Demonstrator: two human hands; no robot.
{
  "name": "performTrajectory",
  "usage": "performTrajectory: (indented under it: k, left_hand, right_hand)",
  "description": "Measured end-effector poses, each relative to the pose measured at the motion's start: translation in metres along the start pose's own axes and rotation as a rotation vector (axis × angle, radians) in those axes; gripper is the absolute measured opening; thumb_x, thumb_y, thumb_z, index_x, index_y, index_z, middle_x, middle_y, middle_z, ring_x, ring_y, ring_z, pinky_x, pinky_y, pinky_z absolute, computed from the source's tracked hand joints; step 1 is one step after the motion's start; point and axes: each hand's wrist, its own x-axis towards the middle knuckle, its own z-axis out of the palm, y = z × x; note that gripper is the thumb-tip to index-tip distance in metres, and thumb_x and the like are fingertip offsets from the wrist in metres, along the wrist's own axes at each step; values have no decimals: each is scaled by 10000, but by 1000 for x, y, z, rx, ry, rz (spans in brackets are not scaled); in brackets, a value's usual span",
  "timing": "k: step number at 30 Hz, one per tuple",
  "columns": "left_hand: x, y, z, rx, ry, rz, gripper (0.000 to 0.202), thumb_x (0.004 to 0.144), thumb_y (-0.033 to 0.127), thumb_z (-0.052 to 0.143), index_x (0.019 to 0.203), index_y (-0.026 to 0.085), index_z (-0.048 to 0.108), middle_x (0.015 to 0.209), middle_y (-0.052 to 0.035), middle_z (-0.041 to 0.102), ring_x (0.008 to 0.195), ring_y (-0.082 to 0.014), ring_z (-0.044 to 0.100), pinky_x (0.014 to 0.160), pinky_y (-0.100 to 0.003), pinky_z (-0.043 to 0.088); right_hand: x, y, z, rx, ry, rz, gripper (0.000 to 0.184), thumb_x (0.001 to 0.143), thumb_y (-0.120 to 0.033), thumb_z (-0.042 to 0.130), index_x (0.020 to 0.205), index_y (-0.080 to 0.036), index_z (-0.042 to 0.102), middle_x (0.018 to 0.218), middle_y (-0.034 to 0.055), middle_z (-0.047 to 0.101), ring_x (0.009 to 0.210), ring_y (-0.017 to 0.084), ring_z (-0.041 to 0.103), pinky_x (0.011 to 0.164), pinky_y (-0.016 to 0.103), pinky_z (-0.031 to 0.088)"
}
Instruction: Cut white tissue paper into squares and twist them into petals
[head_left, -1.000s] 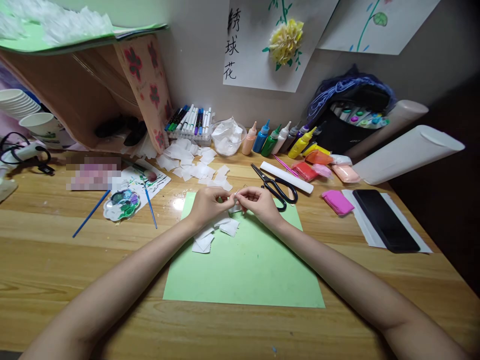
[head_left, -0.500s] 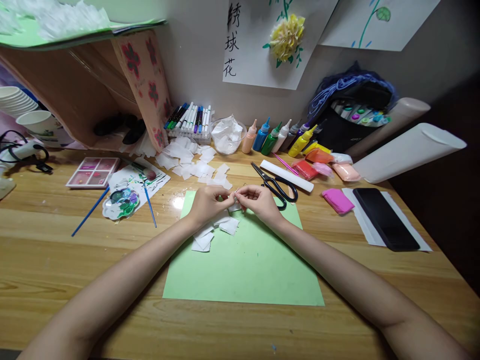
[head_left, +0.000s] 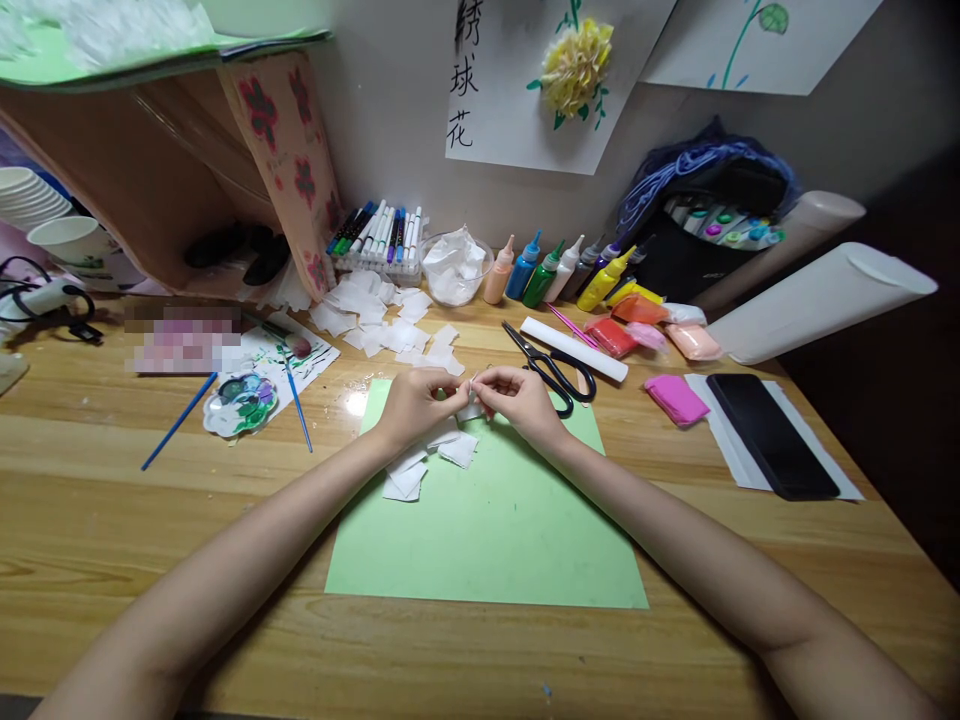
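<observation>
A small, thin white paper scrap (head_left: 471, 386) is above the far part of the flat light-green paper sheet (head_left: 495, 540), pinched by my bare left hand (head_left: 418, 408) and bare right hand (head_left: 519, 402), fingertips closed. Squarish white paper pieces (head_left: 406, 480) lie on the sheet's left side; black-handled metal scissors (head_left: 534, 357) lie at its far right corner.

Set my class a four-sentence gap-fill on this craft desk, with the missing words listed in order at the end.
1. The left hand and right hand are close together over a ____-coloured sheet.
2. The scissors have ____ handles.
3. The phone lies to the ____ of the sheet.
4. The puffy flower on the paper poster is mostly ____.

Missing words: green; black; right; yellow.
</observation>
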Motion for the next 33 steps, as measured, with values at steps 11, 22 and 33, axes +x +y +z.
performTrajectory:
  k: [11, 22, 33]
  left_hand:
    - [0, 4, -2, 0, -35, 33, 234, 824, 275, 549, 707, 149, 707, 570, -1, 610, 484, -68, 432, 483, -202, 312]
    - [-1, 0, 1, 7, 7, 55, 170, 802, 225, 566, 714, 147, 689, 586, -2, 609, 504, -75, 444, 497, -210, 332]
    - [0, 7, -2, 28, 203, 128, 47, 751, 216, 641, 752, 169, 648, 652, 10, 587, 556, -83, 460, 518, -210, 358]
  right_hand:
    - [1, -1, -2, -2, -17, -36, 251, 699, -397, 693, 707, -155, 627, 584, -7, 574, 485, 94, 499, 476, 234, 410]
    - [-1, 3, 0, -45, 27, -85, 227, 710, -367, 678, 703, -155, 598, 605, -3, 563, 512, 92, 483, 484, 231, 388]
    - [0, 3, 0, -30, 41, -87, 211, 721, -336, 668, 678, -157, 565, 591, -14, 548, 484, 86, 474, 475, 233, 379]
